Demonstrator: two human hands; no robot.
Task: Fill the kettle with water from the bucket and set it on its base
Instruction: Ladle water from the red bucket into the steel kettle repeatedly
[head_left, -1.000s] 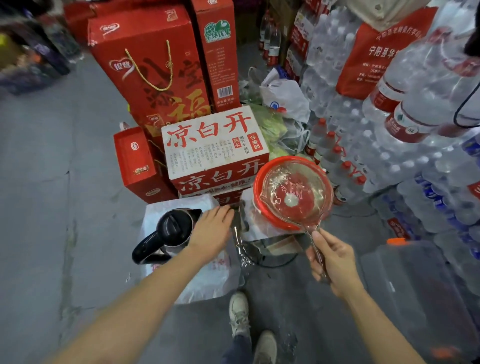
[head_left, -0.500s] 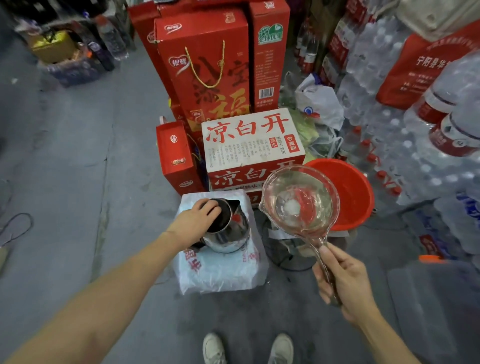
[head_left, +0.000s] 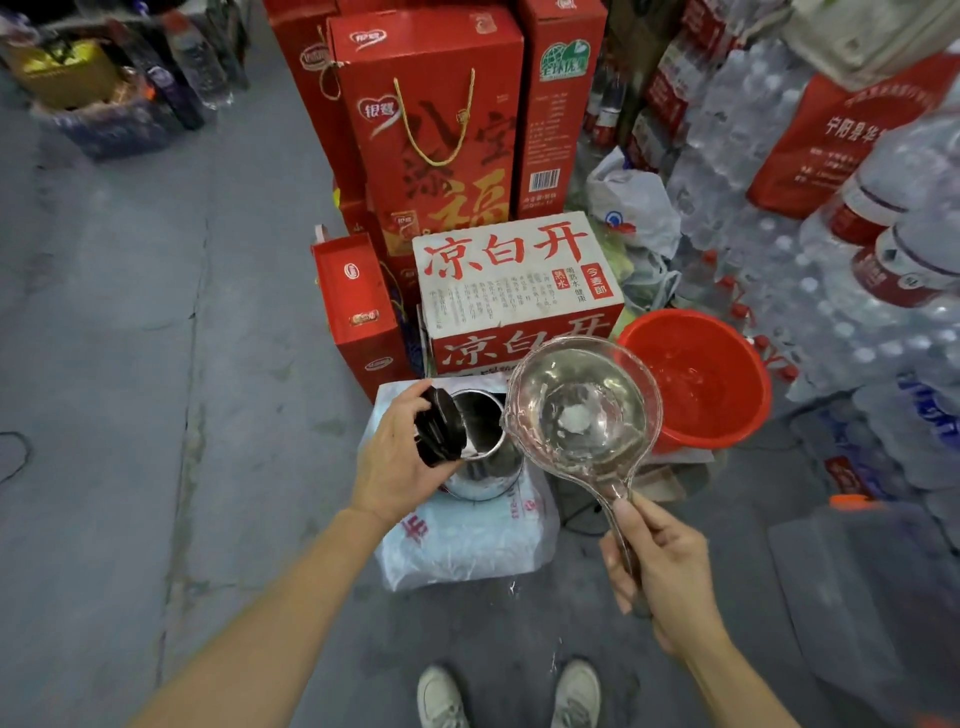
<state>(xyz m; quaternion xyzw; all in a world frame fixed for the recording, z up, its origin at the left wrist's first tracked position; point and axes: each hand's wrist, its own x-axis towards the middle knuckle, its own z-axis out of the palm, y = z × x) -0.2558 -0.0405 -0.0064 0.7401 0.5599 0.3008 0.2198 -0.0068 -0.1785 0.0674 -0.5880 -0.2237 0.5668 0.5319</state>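
A steel kettle (head_left: 483, 457) stands on a white plastic-wrapped pack (head_left: 467, 545) on the floor. My left hand (head_left: 400, 457) holds its black lid (head_left: 439, 426) tipped up, so the mouth is uncovered. My right hand (head_left: 660, 566) grips the handle of a clear plastic ladle (head_left: 582, 410) holding water. The ladle bowl hovers just right of the kettle mouth, touching or nearly touching its rim. A red bucket (head_left: 727, 415) with water sits on the floor to the right. The kettle's base is hidden.
A white and red carton (head_left: 519, 291) and tall red gift boxes (head_left: 431, 130) stand right behind the kettle. Shrink-wrapped bottled water (head_left: 831, 260) is stacked at the right. Grey concrete floor (head_left: 130, 364) spreads to the left. My shoes (head_left: 441, 696) are at the bottom.
The ladle has swung left from over the bucket to beside the kettle mouth. My left hand has lifted the lid up and back, uncovering the kettle.
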